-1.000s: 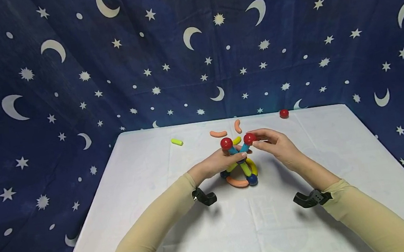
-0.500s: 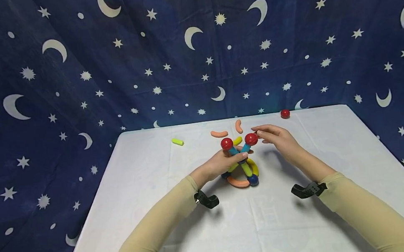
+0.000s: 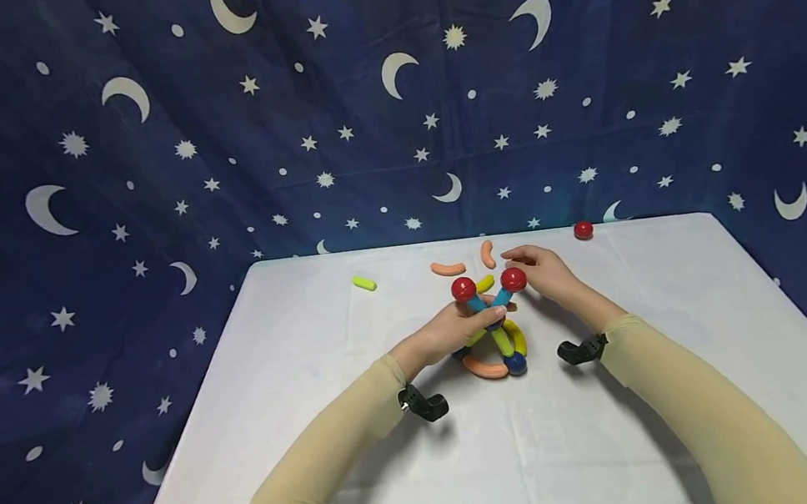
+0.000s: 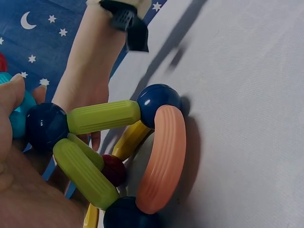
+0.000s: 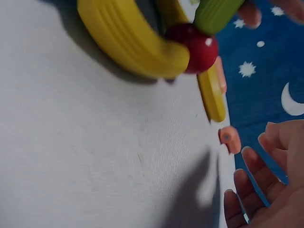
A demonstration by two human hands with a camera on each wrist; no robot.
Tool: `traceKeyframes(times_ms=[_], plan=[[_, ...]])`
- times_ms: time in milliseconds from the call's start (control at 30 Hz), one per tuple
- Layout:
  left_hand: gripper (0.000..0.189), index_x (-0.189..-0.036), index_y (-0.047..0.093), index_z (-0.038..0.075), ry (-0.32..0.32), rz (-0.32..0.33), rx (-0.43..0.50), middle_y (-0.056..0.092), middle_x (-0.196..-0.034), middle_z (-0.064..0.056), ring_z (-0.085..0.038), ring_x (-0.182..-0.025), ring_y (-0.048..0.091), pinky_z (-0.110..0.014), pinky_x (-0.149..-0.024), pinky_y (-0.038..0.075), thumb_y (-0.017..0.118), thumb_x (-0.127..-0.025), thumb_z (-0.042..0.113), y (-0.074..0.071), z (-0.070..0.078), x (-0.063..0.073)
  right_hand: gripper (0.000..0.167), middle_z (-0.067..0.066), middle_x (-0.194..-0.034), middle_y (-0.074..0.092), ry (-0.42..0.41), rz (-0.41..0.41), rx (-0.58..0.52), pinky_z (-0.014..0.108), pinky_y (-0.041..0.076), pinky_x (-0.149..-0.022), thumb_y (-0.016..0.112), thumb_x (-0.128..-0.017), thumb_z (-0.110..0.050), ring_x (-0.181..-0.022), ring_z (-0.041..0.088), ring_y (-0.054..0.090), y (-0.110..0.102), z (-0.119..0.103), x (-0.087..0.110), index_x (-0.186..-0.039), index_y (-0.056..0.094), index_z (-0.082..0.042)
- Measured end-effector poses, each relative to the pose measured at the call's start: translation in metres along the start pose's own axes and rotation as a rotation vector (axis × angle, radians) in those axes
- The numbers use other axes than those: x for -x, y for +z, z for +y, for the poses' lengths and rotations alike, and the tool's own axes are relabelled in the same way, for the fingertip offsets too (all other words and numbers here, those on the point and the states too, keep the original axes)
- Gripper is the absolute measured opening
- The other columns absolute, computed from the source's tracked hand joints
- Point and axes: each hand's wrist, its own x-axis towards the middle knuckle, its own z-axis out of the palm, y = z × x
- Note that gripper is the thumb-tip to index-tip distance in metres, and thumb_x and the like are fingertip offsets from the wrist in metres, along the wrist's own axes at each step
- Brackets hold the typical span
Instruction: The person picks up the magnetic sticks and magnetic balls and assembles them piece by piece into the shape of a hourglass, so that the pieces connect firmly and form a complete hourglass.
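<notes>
My left hand [image 3: 451, 332] holds a magnetic rod-and-ball model near its upper navy ball [image 4: 46, 126]. Two light-blue rods rise from there in a V, tipped with a left red ball [image 3: 463, 288] and a right red ball [image 3: 513, 279]. Below, green rods [image 4: 104, 116] slope down to a ring on the table, which includes a curved peach rod [image 4: 164, 161], curved yellow rods [image 5: 128, 42] and a lower red ball [image 5: 202, 50]. My right hand [image 3: 544, 272], fingers loosely bent and holding nothing, hovers just behind and right of the right red ball.
On the white table [image 3: 445, 465], a loose yellow rod [image 3: 485, 283] and two peach rods, one [image 3: 447, 268] lying crosswise, one [image 3: 487, 254] lengthwise, lie behind the model. A short green rod [image 3: 364, 283] is at back left, a loose red ball [image 3: 583, 230] near the back edge.
My right hand has let go of the right red ball and drawn slightly back and away from it. The left hand keeps its grip on the model. The head view has shifted slightly.
</notes>
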Motion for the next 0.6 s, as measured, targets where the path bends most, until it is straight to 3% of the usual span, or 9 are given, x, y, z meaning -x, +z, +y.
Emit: traceKeyframes(times_ms=[167,300,400,600], plan=[[0.039,-0.136,0.066,0.009,-0.009,0.003,-0.021,0.062,-0.140,-0.012,-0.011,-0.118,0.057,-0.034,-0.109,0.038,0.056,-0.107,0.034,0.001,-0.001,0.000,0.044,0.023,-0.136,0.055,-0.091,-0.049,0.201,0.056,0.046,-0.100,0.057,-0.104,-0.018,-0.120,0.040,0.052,0.003,0.002,-0.017,-0.146,0.055,-0.006],[0.038,-0.134,0.067,0.010,-0.015,0.014,-0.040,0.063,-0.138,-0.015,-0.011,-0.116,0.058,-0.036,-0.109,0.038,0.056,-0.107,0.034,0.000,-0.001,0.001,0.047,0.025,-0.142,0.050,-0.152,-0.098,0.398,0.062,0.038,-0.107,0.055,-0.104,-0.018,-0.129,0.045,0.045,0.008,0.000,-0.027,-0.150,0.051,-0.009],[0.038,-0.134,0.067,0.010,-0.018,0.009,-0.047,0.064,-0.136,-0.016,-0.013,-0.116,0.059,-0.035,-0.108,0.040,0.056,-0.107,0.035,0.000,-0.001,0.002,0.047,0.026,-0.146,0.048,-0.158,-0.122,0.471,0.065,0.033,-0.109,0.050,-0.105,-0.020,-0.132,0.047,0.041,0.010,-0.003,-0.030,-0.152,0.050,-0.010],[0.038,-0.133,0.067,0.010,-0.004,0.000,-0.048,0.064,-0.137,-0.015,-0.020,-0.123,0.058,-0.034,-0.108,0.041,0.055,-0.107,0.035,-0.001,0.000,0.002,0.047,0.026,-0.145,0.049,-0.183,-0.136,0.577,0.063,0.034,-0.107,0.050,-0.105,-0.023,-0.129,0.046,0.042,0.013,-0.006,-0.033,-0.151,0.051,-0.011]])
